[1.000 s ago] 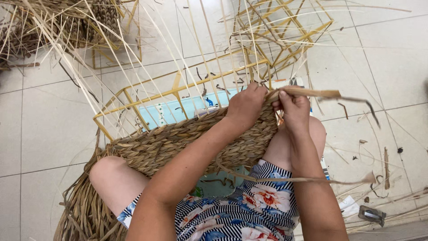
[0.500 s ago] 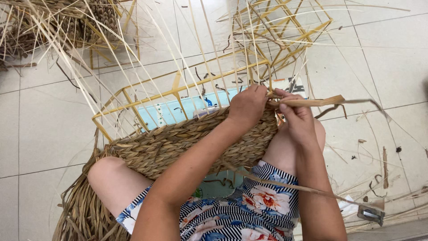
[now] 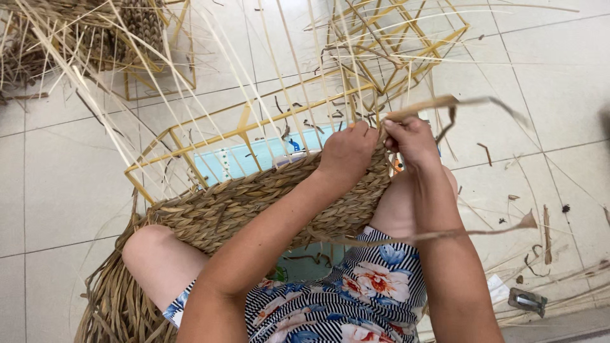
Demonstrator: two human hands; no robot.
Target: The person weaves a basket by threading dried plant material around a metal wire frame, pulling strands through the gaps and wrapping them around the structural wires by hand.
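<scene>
Tiled floor (image 3: 63, 190); both hands grip woven basket (image 3: 254, 203)

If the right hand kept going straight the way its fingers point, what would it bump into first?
The right hand points up and left, so it would likely first meet the flat straw strand it pinches, then the yellow frame with its upright reeds. Depth is hard to judge here.

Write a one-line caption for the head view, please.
Left hand presses the brown woven straw panel on a yellow metal frame while right hand pinches a flat straw strand.
</scene>
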